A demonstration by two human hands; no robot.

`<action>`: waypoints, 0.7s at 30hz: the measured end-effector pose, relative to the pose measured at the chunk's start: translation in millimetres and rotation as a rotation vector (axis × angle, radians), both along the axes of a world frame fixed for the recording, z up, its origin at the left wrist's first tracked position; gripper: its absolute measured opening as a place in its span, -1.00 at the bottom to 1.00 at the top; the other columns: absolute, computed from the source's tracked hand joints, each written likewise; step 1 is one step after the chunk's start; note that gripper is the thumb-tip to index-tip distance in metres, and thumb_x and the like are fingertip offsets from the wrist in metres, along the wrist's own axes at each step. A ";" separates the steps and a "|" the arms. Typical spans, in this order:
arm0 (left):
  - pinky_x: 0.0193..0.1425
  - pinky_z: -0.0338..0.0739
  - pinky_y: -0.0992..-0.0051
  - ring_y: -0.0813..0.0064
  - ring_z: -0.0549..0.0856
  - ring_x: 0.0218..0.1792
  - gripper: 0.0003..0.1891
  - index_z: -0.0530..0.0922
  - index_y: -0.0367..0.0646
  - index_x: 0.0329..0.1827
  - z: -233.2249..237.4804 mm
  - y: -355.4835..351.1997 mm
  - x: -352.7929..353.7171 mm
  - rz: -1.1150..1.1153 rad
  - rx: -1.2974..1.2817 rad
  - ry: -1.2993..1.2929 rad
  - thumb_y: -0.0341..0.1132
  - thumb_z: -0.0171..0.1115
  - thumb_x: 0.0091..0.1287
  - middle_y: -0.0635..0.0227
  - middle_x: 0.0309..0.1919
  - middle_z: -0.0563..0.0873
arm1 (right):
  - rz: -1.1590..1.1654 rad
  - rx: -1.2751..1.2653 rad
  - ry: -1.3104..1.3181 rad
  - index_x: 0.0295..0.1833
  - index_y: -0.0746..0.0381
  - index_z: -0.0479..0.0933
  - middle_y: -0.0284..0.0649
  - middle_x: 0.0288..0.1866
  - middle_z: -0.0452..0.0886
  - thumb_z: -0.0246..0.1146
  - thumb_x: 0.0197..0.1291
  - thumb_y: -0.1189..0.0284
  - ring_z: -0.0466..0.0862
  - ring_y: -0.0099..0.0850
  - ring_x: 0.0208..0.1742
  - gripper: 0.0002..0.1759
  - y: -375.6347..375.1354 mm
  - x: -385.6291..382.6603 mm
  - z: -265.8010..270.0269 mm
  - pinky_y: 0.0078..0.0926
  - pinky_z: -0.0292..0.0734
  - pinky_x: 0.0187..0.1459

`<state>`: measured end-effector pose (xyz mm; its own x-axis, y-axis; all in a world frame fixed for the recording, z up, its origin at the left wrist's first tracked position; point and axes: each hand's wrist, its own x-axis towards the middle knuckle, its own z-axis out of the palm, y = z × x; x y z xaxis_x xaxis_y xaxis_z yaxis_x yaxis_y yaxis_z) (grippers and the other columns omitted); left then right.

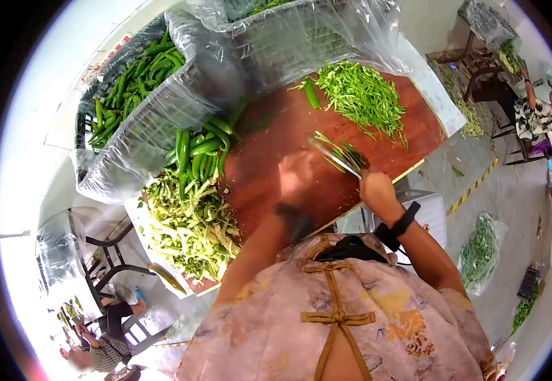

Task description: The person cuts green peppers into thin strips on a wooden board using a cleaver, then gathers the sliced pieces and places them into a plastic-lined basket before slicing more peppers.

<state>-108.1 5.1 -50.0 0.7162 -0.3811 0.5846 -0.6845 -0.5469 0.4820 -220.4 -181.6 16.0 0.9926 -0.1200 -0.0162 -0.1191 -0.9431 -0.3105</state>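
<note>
My right hand (377, 192) is closed around the handle of a knife (335, 157). Its blade points up and left over the reddish-brown board (269, 143). Right beside the blade lies a small bunch of cut green pepper strips (350, 154). My left hand (296, 174) is over the middle of the board, smeared by motion, so its fingers do not show clearly. To its left lie whole long green peppers (201, 150) in a pile. A heap of shredded green pepper (365, 98) covers the far right of the board, with one pepper piece (311, 94) beside it.
Pale pepper cores and scraps (190, 225) are heaped at the board's near left. A plastic-lined crate of whole peppers (138, 79) stands at the back left; another lined crate (295, 47) borders the far edge. Other people (533, 114) sit farther off, near a bag of greens (479, 254).
</note>
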 end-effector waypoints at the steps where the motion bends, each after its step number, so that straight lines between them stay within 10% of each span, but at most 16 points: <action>1: 0.04 0.42 0.21 0.11 0.57 -0.07 -0.80 0.60 -0.15 -0.18 16.2 9.8 4.8 -0.013 -0.031 0.079 -0.45 0.11 0.15 0.21 -0.15 0.64 | -0.002 0.001 -0.006 -0.35 0.32 0.55 0.10 -0.51 0.56 0.13 0.04 0.48 0.60 0.05 -0.45 -0.86 2.9 -9.4 -0.4 -0.03 0.49 -0.44; 21: 0.00 0.49 0.18 0.01 0.58 -0.12 -0.78 0.63 -0.19 -0.16 22.9 37.3 47.8 -0.118 0.109 0.267 -0.45 0.14 0.13 0.07 -0.20 0.63 | -0.233 -0.173 -0.213 -0.52 0.30 0.60 0.06 -0.48 0.61 0.14 -0.04 0.51 0.65 -0.02 -0.43 -0.85 -57.7 83.4 -2.7 -0.13 0.58 -0.35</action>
